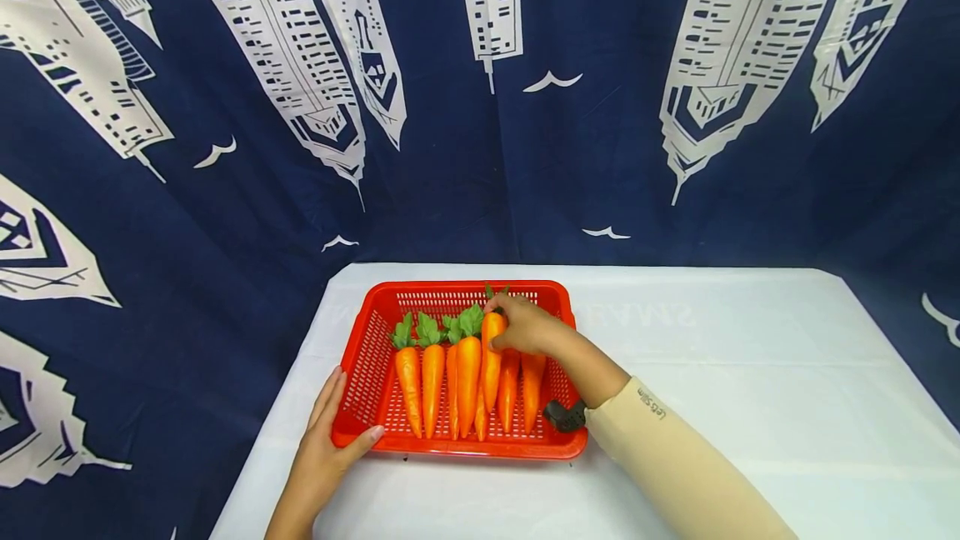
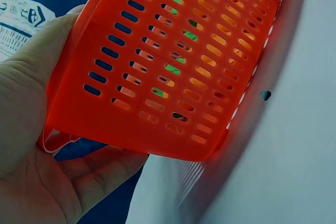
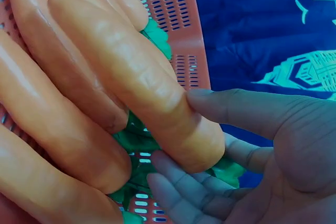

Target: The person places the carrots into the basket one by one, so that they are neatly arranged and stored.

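A red plastic basket with perforated walls holds several orange carrots with green leafy tops, lying side by side. My right hand holds one carrot near its leafy end. In the right wrist view the thumb presses on top of this carrot, and the fingers curl beneath it. My left hand grips the basket's near left corner, its thumb at the front rim and its fingers along the left side. In the left wrist view that hand spans the corner.
The basket stands on a table with a white cloth. Behind and to the left hangs a dark blue curtain with white building and bird prints. A black wrist device on the right arm overlaps the basket's right end.
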A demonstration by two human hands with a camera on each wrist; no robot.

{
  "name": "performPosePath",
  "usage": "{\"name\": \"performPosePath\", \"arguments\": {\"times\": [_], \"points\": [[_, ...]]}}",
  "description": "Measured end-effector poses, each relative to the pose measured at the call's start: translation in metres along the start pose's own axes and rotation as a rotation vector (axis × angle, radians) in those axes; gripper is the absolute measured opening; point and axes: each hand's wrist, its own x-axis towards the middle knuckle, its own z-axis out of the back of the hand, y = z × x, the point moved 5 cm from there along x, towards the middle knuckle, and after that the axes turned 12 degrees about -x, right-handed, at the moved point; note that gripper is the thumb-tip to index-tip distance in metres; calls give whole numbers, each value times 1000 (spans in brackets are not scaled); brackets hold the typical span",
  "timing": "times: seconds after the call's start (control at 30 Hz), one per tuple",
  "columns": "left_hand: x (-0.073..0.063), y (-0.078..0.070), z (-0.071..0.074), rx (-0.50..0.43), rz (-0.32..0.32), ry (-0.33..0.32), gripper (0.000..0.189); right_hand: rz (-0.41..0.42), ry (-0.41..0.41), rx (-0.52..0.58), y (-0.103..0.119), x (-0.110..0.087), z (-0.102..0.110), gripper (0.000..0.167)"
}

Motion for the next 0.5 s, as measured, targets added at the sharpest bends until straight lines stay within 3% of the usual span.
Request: {"name": "performPosePath", "arguments": {"times": [0.5], "points": [[1, 2, 1, -1, -20, -4, 100, 33, 88, 29, -4, 6, -12, 37]]}}
